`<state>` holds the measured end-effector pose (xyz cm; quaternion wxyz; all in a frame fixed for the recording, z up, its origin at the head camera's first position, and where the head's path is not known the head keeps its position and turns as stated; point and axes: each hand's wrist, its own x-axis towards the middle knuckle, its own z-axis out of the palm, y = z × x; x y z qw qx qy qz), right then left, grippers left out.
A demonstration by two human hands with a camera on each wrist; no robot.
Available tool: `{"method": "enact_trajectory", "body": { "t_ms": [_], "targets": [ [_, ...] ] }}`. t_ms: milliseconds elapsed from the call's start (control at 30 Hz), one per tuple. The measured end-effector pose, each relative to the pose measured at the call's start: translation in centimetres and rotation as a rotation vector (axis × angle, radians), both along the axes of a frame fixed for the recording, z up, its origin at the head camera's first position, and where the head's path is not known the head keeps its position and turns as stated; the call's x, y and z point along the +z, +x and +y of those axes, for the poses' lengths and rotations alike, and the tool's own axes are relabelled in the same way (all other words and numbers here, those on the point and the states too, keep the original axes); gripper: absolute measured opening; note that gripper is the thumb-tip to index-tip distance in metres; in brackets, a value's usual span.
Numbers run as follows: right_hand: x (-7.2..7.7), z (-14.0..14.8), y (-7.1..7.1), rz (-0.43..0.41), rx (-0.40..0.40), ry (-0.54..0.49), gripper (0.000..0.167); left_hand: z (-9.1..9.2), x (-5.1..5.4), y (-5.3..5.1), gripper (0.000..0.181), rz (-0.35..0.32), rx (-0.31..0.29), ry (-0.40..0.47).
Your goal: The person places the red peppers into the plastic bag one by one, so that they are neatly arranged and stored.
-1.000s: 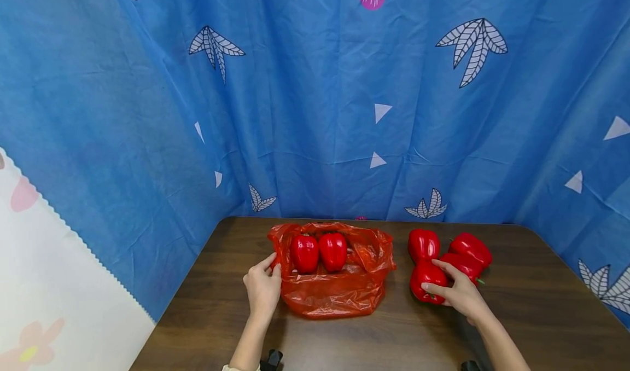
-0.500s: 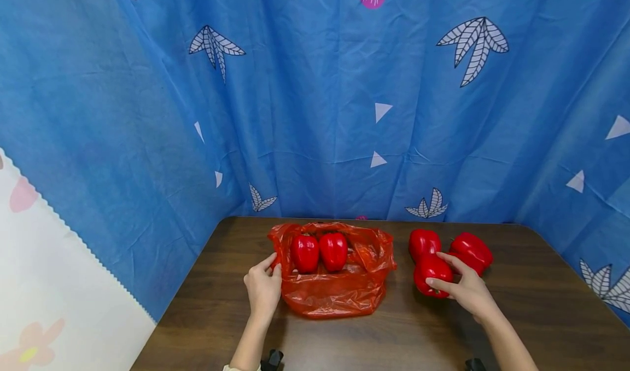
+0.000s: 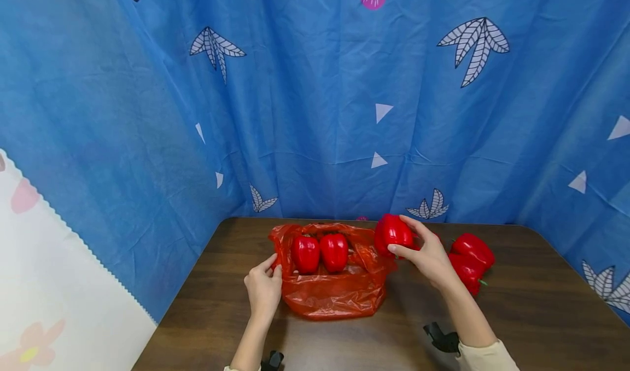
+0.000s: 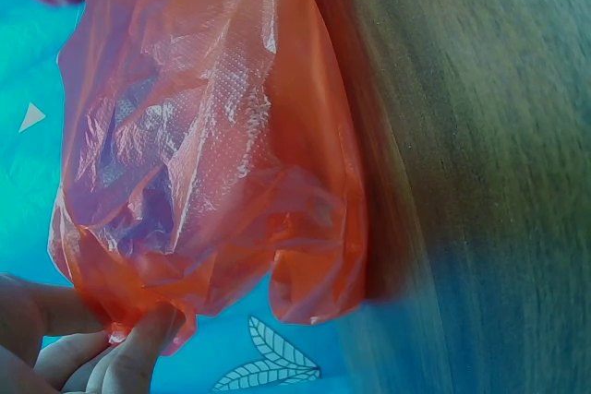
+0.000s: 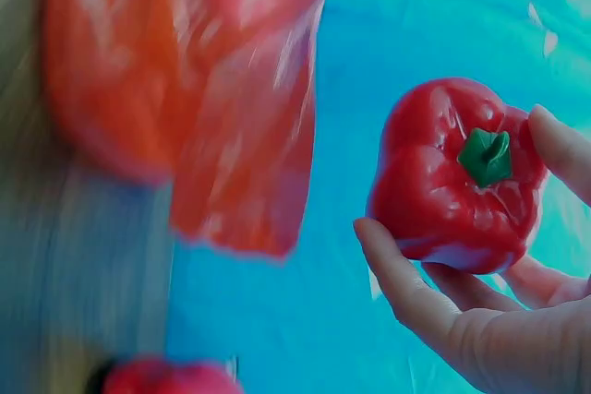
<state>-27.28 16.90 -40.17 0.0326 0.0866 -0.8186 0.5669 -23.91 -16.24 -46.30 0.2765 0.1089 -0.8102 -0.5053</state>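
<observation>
Right, call the red plastic bag (image 3: 332, 300) the middle of our dial: there's the left hand (image 3: 264, 289) at nine o'clock, thumb and fingers pinched narrow on a fold of its rim. And over at two o'clock, the right hand (image 3: 428, 256) has the held pepper (image 3: 392, 233) up off the brown table (image 3: 344, 343), thumb and fingers curved round its sides. The right wrist view shows clear air between it and the bag, green stem (image 5: 487, 156) towards the camera. In the bag, two more side by side: a first bagged pepper (image 3: 305, 255) at ten o'clock, a second bagged pepper (image 3: 334, 253) at twelve. Out at three o'clock, the farther loose pepper (image 3: 473, 248) touches the nearer loose pepper (image 3: 465, 272). A red patch behind the right hand is too hidden to tell. Blue curtain (image 3: 305, 114) at twelve, white cloth (image 3: 54, 272) way out at nine!
</observation>
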Motion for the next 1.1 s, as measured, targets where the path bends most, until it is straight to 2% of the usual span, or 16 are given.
{"method": "enact_trajectory", "body": {
  "t_ms": [167,400,567,867,1100],
  "targets": [
    [0.0,-3.3,-2.0,-0.007,0.053,0.026,0.082,-0.1,-0.3,0.1,0.03,-0.001,0.011,0.001],
    [-1.4,-6.2,-3.7,0.017,0.027,0.177,0.077,0.1,-0.2,0.1,0.03,0.015,0.009,0.009],
    [-2.8,-7.1,-4.3,0.034,-0.001,0.268,0.076,0.1,0.0,0.0,0.031,0.028,-0.001,0.016],
    [-3.9,-7.6,-4.9,0.051,-0.045,0.385,0.079,0.1,0.2,0.0,0.03,0.024,-0.006,0.03],
    [-4.8,-7.9,-5.3,0.058,-0.047,0.443,0.078,0.1,0.0,-0.1,0.03,0.03,-0.011,0.025]
  ]
}}
